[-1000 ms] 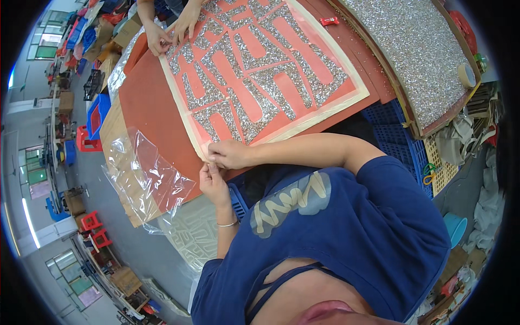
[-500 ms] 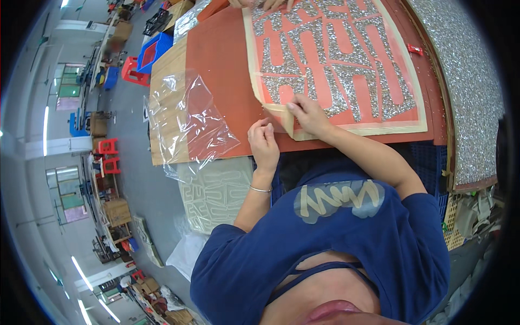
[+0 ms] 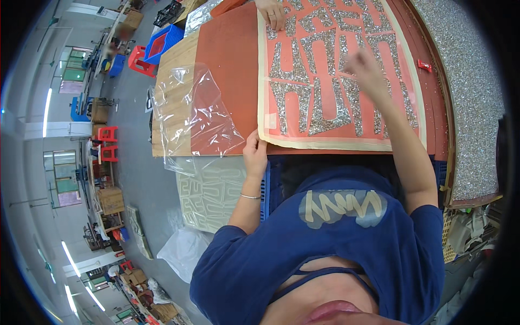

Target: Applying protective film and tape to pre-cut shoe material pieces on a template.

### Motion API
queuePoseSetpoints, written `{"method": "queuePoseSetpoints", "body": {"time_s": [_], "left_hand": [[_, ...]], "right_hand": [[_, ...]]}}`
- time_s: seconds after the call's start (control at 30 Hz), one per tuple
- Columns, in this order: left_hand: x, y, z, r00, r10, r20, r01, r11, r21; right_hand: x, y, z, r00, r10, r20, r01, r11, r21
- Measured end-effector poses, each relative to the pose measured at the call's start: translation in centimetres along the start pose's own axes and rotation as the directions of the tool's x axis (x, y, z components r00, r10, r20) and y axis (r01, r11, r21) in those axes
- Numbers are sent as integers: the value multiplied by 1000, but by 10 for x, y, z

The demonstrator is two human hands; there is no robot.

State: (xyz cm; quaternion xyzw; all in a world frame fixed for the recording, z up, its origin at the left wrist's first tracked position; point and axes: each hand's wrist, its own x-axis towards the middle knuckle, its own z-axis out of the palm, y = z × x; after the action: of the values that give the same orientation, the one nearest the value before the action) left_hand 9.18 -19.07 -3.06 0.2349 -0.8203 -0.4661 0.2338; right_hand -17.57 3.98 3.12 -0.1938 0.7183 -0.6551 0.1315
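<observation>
A pink sheet with a cream border (image 3: 336, 144) lies on the red-brown board; its cut-out shapes are filled with silvery glitter stones (image 3: 330, 116). At the sheet's near left corner, my left hand (image 3: 254, 149) is closed on the edge, thumb and fingers pinching it. Over the right part of the sheet hovers my right hand (image 3: 367, 73), smeared by motion, so its fingers are unclear. A co-worker's hand (image 3: 272, 13) rests on the sheet's far left edge.
Clear plastic film (image 3: 203, 119) covers part of the red-brown board (image 3: 225, 65) on the left. A pale sheet with cut shapes (image 3: 214, 195) sits lower down. A glitter-covered panel (image 3: 474, 108) stands at right, near a small red packet (image 3: 424, 66).
The folded corner has been laid down. My right hand has let go of it and moved up and right over the sheet. My left hand has taken hold of the corner.
</observation>
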Motion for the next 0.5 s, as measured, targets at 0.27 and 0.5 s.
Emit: {"method": "queuePoseSetpoints", "body": {"time_s": [0.27, 0.5], "left_hand": [[8, 37, 17, 983, -130, 129, 183, 718, -672], [-4, 35, 17, 998, -57, 37, 67, 880, -470]], "right_hand": [[-102, -7, 131, 839, -411, 358, 534, 747, -396], [-82, 0, 134, 754, -458, 472, 653, 603, -458]]}}
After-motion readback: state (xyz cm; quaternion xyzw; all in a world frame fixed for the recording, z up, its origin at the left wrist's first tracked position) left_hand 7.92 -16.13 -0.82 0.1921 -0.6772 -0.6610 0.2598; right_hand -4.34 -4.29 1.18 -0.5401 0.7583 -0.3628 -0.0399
